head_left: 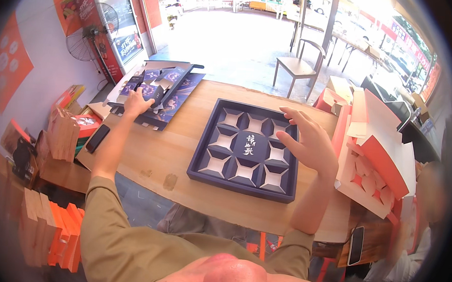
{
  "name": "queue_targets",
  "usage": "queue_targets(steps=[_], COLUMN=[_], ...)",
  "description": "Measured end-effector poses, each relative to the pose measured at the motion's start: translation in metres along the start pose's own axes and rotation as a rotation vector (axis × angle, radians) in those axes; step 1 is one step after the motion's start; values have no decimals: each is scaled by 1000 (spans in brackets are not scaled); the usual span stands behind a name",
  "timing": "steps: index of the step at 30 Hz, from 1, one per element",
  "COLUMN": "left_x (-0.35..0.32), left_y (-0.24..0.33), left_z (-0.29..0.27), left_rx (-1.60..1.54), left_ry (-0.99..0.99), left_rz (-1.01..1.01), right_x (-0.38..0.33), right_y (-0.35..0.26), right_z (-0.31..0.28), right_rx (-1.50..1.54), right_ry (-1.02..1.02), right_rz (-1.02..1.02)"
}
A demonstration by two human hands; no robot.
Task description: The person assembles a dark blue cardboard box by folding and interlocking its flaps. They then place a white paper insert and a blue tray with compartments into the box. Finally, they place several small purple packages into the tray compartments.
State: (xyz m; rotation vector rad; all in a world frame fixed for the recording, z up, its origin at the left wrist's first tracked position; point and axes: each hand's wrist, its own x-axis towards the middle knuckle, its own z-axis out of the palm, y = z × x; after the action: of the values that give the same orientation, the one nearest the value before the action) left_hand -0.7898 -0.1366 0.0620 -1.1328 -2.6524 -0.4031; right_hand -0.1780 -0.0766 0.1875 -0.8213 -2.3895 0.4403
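Your left hand (135,103) pinches a small navy box (148,91) from the stack; your right hand (307,142) hovers, fingers spread, over the compartment tray (204,160).

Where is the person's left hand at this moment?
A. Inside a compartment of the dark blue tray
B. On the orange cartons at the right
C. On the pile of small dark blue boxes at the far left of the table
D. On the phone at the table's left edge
C: the left hand rests on the pile of small dark blue boxes, well away from the dark blue tray, over whose right side the right hand is held open.
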Motion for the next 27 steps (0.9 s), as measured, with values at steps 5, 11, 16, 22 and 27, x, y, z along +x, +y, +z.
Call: queue_targets(steps=[5,11,16,22,27], left_x=[-9,-69,-136,-167,-192], left_y=[-13,-2,73,196,243], left_z=[-43,-101,-136,-130,-128], left_rx=[49,123,-385,-1115,-1139], left_ry=[-63,-24,143,139,66], left_rz=[21,127,563,789,923], right_x=[1,5,18,58,61], right_y=[-4,-2,-18,-31,-29], right_z=[-2,8,20,81,109], right_rx=[-8,24,322,828,1159], right_ry=[-41,76,223,493,430], right_rz=[42,-76,-114,-46,-111])
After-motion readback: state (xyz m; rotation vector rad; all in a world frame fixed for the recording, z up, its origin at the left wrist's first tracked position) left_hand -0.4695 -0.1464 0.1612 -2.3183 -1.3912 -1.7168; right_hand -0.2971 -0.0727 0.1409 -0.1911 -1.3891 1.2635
